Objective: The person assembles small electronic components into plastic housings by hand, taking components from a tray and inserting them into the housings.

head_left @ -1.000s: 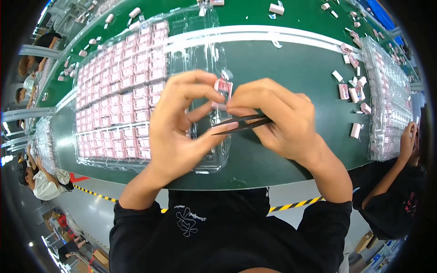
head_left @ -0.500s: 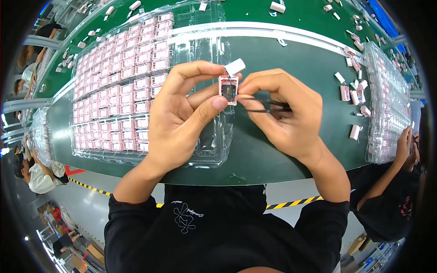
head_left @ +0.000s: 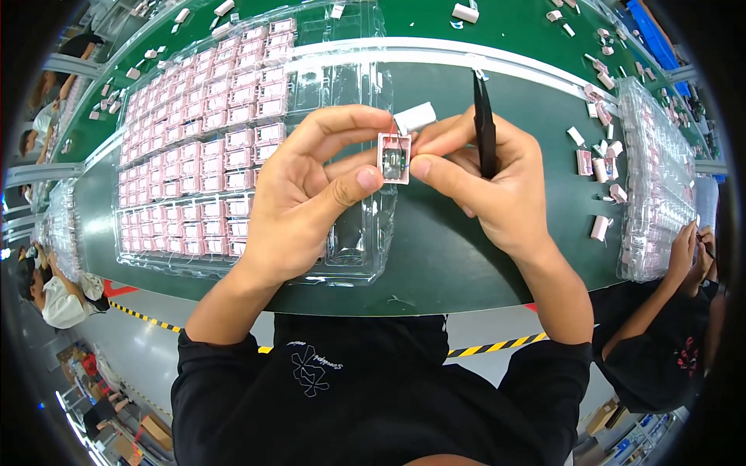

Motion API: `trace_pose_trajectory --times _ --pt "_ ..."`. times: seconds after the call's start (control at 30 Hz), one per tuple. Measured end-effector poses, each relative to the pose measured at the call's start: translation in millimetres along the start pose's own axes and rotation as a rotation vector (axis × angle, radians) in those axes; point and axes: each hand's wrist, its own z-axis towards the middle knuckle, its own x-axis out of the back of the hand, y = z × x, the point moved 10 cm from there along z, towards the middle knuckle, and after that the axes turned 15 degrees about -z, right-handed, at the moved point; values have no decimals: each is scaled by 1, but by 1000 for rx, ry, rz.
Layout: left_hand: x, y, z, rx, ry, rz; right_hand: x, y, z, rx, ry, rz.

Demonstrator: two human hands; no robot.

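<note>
Between the thumb and fingers of my left hand [head_left: 295, 206] is a small pink plastic housing [head_left: 395, 181], open side up. A dark circuit board [head_left: 394, 161] sits inside it, and thin reddish wires show at its top. A white block [head_left: 416, 116] lies against the housing's upper end, by my fingertips. My right hand [head_left: 501, 182] is closed, its thumb and forefinger touching the housing's right wall. Black tweezers [head_left: 484, 128] are tucked in that same hand, pointing away from me, their tips off the housing.
At left a clear plastic tray [head_left: 369, 268] holds rows of pink housings. Loose pink and white parts [head_left: 598, 167] lie at right, beside another stack of clear trays [head_left: 660, 186]. Past a white rail [head_left: 435, 48] runs a green belt [head_left: 420, 23] with scattered parts. A co-worker's hands [head_left: 688, 248] are at far right.
The tweezers have swung from pointing left at the housing to pointing away from me. My right fingertips now touch the housing's side, and the white block has shifted right.
</note>
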Motion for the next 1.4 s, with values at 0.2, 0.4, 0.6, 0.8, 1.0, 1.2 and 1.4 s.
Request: trace_pose_trajectory --times 0.2,0.4,0.6,0.8,1.0,1.2,1.4 --pt "2 -13 0 136 11 -26 -2 17 0 -252 -138 90" --pt "-1 -18 -2 214 55 -66 -3 7 5 -240 -237 64" --pt "-3 -23 -3 266 21 -63 -5 10 6 -125 -182 -5" --pt "3 -26 -4 295 84 -62 5 -8 3 15 -48 -190" --pt "0 -8 -4 63 101 197 3 -20 -5 88 -21 -342" --pt "0 -6 -5 -5 92 215 2 -38 -11 284 83 -401" --pt "-2 7 -9 -112 56 312 -24 -76 -50 1016 229 -817"
